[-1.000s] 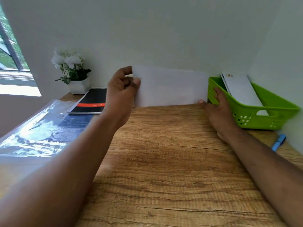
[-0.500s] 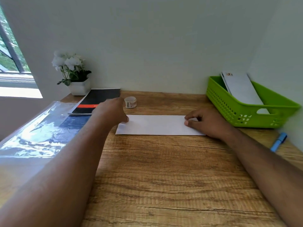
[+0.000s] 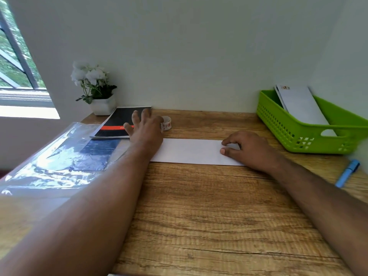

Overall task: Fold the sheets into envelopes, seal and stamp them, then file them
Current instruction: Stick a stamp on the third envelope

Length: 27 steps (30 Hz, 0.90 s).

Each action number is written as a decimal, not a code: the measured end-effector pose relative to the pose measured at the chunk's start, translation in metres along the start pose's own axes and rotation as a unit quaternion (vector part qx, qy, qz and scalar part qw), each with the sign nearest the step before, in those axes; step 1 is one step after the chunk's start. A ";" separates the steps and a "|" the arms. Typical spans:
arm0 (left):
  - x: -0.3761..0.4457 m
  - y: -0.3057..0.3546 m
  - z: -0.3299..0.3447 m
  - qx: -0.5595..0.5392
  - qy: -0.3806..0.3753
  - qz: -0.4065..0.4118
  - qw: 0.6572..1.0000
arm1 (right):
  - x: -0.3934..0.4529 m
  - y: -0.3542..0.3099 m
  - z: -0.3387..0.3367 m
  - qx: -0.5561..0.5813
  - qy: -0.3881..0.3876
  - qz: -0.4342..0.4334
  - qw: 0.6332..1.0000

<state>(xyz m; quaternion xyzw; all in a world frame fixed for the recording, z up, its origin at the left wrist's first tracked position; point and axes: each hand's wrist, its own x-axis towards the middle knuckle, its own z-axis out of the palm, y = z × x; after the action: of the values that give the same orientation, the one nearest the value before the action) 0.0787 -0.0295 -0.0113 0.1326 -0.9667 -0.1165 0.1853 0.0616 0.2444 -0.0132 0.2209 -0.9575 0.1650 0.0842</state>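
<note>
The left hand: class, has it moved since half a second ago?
Yes. The left hand has left the envelope and gone farther back, toward the black notebook and the sticker roll.

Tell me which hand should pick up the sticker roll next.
Left. The left hand is open, fingers spread, right beside the sticker roll, while the right hand rests on the folded sheet, probably steadying it.
</note>
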 end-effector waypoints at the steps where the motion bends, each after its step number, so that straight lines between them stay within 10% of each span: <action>1: -0.002 -0.001 0.000 -0.007 0.004 0.003 1.000 | -0.002 -0.002 0.001 0.007 -0.002 -0.002 1.000; 8: -0.009 0.014 -0.017 -0.154 0.115 0.120 0.974 | -0.013 -0.016 -0.005 0.118 0.062 -0.024 0.991; 16: -0.053 0.064 -0.026 -0.453 -0.092 0.256 0.849 | -0.022 -0.034 -0.029 0.334 0.177 -0.100 0.920; 27: -0.058 0.072 -0.012 -0.436 -0.047 0.250 0.864 | -0.022 -0.032 -0.024 0.271 0.237 -0.191 0.913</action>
<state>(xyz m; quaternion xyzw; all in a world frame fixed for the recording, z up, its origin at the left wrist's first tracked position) 0.1197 0.0535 0.0002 -0.2130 -0.8259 -0.4816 0.2015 0.0975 0.2344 0.0130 0.3683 -0.7675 0.4467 0.2753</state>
